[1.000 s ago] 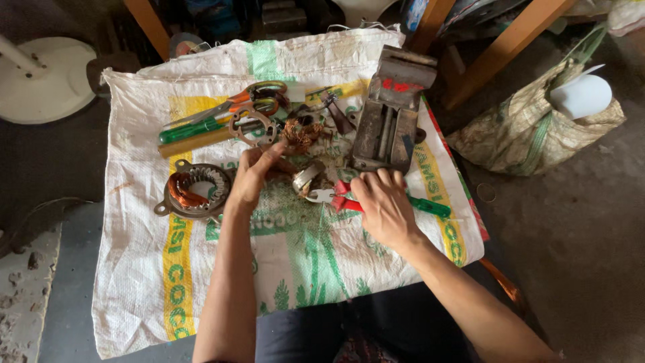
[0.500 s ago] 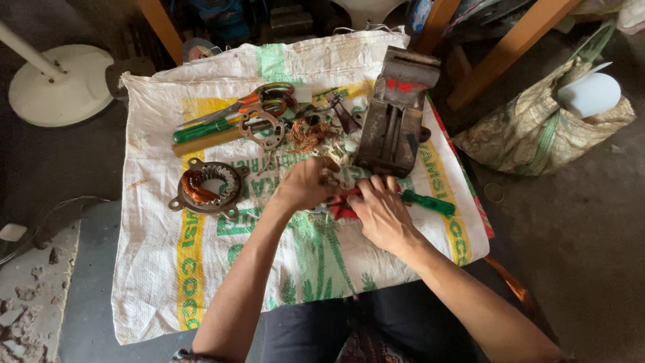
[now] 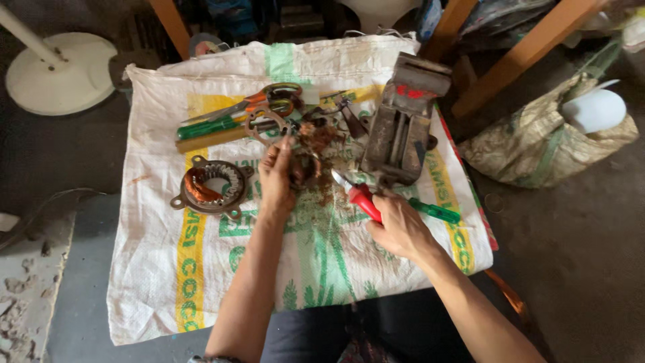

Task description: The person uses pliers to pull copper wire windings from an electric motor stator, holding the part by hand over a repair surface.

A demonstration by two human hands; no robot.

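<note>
Left hand (image 3: 279, 176) closes its fingers around a small dark, rusty motor part (image 3: 300, 169), held just above the woven sack cloth (image 3: 154, 269) near the centre of the work surface. Right hand (image 3: 398, 228) grips the red handles of a pair of pliers (image 3: 356, 195), whose metal tip points up and left toward the part in the left hand; tip and part lie close together, though contact cannot be confirmed. A green-handled screwdriver (image 3: 435, 211) lies on the cloth just beside the right hand. Directly beyond the pliers stands a grey metal bench vise (image 3: 403, 124), jaws apart. Rusty debris and copper wire scraps (image 3: 317, 136) are scattered between the vise and the left hand. To the left rests a motor stator (image 3: 209, 187) with copper windings. Farther back lie orange-handled scissors (image 3: 259, 102) and a green-handled tool (image 3: 207, 126). A white fan base (image 3: 64, 74) sits on the floor at far left.
</note>
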